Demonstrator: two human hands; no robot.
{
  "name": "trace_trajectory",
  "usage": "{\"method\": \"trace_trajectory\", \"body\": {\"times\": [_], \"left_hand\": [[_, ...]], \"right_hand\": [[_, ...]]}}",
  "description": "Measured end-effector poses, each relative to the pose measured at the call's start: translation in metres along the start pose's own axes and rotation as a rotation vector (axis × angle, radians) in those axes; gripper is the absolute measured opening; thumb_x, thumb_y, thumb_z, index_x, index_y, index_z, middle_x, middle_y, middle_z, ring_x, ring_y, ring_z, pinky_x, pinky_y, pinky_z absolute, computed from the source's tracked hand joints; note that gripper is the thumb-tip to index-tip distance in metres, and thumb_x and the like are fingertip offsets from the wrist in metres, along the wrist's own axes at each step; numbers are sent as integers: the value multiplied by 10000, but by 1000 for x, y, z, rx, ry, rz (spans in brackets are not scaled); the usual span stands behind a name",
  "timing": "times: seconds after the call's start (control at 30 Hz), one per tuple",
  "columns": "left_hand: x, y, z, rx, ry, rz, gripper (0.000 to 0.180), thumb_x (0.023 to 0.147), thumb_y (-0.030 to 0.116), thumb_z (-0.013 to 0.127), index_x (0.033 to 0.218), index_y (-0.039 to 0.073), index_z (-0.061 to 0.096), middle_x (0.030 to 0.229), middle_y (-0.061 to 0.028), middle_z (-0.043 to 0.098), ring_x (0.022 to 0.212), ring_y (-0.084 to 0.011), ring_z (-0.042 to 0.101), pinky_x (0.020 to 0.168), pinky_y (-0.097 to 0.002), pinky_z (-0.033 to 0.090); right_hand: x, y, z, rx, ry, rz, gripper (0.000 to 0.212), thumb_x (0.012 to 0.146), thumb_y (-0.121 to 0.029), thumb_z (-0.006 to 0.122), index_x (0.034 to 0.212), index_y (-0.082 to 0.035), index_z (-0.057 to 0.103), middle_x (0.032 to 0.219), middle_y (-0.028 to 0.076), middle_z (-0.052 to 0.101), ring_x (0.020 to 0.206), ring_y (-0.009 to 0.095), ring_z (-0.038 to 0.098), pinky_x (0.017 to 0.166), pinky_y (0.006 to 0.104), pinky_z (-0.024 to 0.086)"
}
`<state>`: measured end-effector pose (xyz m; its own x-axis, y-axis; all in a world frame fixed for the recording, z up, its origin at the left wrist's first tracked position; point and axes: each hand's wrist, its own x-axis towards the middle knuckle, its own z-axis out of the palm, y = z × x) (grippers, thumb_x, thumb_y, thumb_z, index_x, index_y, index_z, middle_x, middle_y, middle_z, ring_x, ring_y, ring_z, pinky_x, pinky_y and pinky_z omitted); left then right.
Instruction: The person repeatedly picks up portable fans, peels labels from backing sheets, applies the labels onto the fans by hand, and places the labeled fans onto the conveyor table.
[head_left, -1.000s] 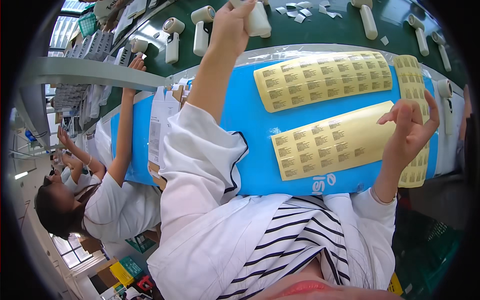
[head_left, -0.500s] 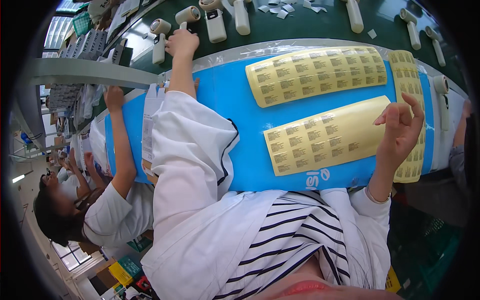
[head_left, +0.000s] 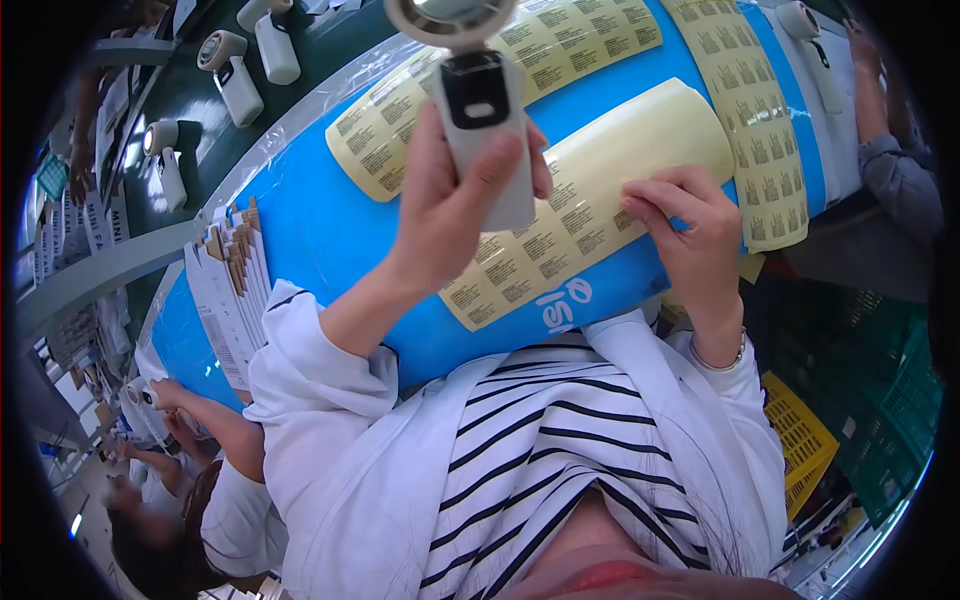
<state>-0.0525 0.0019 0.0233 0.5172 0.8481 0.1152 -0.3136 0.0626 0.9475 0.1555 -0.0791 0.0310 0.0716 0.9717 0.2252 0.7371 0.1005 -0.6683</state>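
Upper centre, left grip (head_left: 450, 200) closed round a fan (head_left: 487, 120) — right of centre, right grip (head_left: 695, 215) pinched by a sheet (head_left: 600, 185), contents unclear.

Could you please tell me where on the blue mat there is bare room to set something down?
The blue mat is barest between the cartons, the upper label sheet and the left forearm. Rightward it is crowded by the lower label sheet, another sheet toward the mat's right end, and the right hand.
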Motion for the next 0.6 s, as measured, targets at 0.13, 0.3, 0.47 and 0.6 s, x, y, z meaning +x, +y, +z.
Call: {"method": "trace_trajectory", "body": {"times": [0.13,0.3,0.47,0.6], "left_hand": [[-14,-35,15,223,-79,-99,288,961,206,469,1133,26,324,961,-100,539,763,-137,575,692,-276,482],[-11,-37,16,291,-58,-103,278,960,183,465,1131,29,310,963,-96,528,789,-125,572,705,-277,481],[-12,-36,20,297,-18,-109,269,960,173,465,1125,24,313,968,-94,526,793,-120,572,710,-273,481],[-12,-39,21,328,29,-100,290,945,179,500,1098,11,320,900,-99,555,764,-134,596,676,-277,485]], "right_hand": [[-13,10,-4,-66,-7,-1,129,686,-32,713,813,-34,691,749,80,607,713,231,585,613,314,472],[-19,11,7,-115,59,-21,109,671,-13,705,772,-29,668,734,74,589,703,238,571,616,324,470],[-19,7,10,-190,45,-71,133,669,17,678,777,-29,616,755,75,551,742,252,545,642,341,463],[-17,10,10,-173,-26,-106,161,712,30,639,847,-35,580,819,89,537,801,268,532,681,346,454]]}}
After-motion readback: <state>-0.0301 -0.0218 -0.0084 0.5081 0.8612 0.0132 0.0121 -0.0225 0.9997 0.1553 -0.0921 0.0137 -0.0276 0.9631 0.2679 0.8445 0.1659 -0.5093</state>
